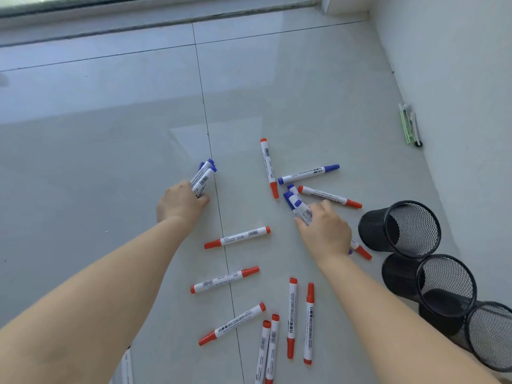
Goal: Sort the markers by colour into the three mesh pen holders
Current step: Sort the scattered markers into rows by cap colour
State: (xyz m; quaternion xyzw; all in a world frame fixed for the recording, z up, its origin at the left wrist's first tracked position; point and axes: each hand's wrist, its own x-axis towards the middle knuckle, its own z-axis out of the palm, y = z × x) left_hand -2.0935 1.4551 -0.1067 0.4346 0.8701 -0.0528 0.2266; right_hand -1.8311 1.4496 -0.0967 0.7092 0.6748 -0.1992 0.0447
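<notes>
Fingers of our left hand are curled round a bunch of blue-capped markers at mid-left of the frame, their caps pointing up and away from us. Our right hand, at centre right, has its grip closed on a second bundle of blue markers, caps toward the upper left. Just beyond it on the tiled floor lie one loose blue marker and two red ones; another red marker's end peeks out from under the right wrist. More red markers are scattered across the lower centre. Three black mesh pen holders sit in a row at the right edge, tipped toward us with their mouths showing. A green-and-white object lies by the wall at upper right.
</notes>
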